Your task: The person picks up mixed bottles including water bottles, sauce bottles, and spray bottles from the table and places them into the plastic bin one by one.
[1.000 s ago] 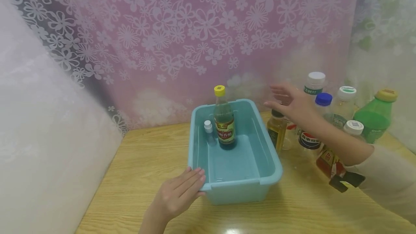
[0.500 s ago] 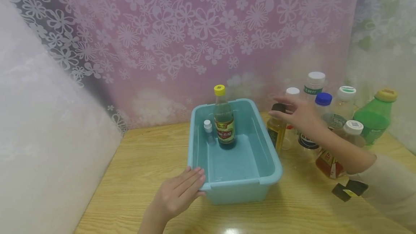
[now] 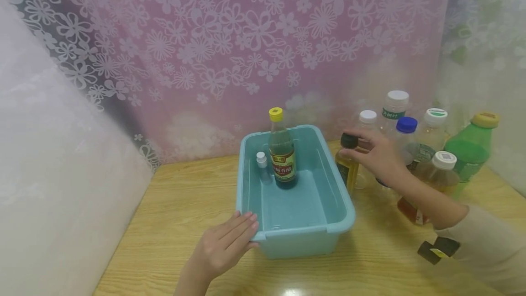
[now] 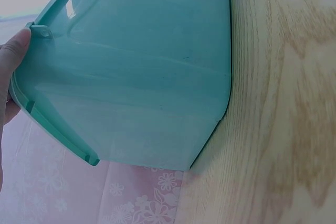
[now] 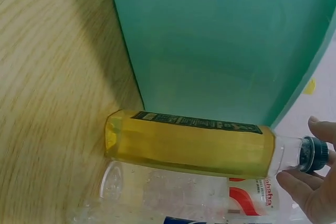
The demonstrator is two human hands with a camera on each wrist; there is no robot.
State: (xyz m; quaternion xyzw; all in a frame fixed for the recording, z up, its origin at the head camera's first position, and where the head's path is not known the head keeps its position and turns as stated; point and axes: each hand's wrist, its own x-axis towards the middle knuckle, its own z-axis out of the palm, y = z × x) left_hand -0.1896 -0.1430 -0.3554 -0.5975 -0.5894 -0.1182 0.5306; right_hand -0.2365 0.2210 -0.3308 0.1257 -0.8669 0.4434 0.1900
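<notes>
A light-blue plastic basin (image 3: pixel 296 204) stands on the wooden table. At its near-left corner my left hand (image 3: pixel 222 243) holds the rim, fingers over the top and thumb (image 4: pixel 20 43) against the outside. Inside the basin stand a yellow-capped vinegar bottle (image 3: pixel 282 163) and a small white-capped bottle (image 3: pixel 263 168). Just right of the basin, a black-capped bottle of yellow liquid (image 5: pixel 194 142) stands upright on the table. My right hand (image 3: pixel 380 156) grips it at the cap and neck, thumb on the near side and fingers behind.
Several bottles crowd the right side: a white-capped one (image 3: pixel 367 117), a blue-capped one (image 3: pixel 407 127), a green one (image 3: pixel 468 147) and one with reddish-brown liquid (image 3: pixel 439 179). A pink flowered curtain (image 3: pixel 263 58) hangs behind the table (image 3: pixel 176 204).
My right hand has come down from above the black-capped bottle and closed around its cap and neck. The left hand and the basin have stayed in place.
</notes>
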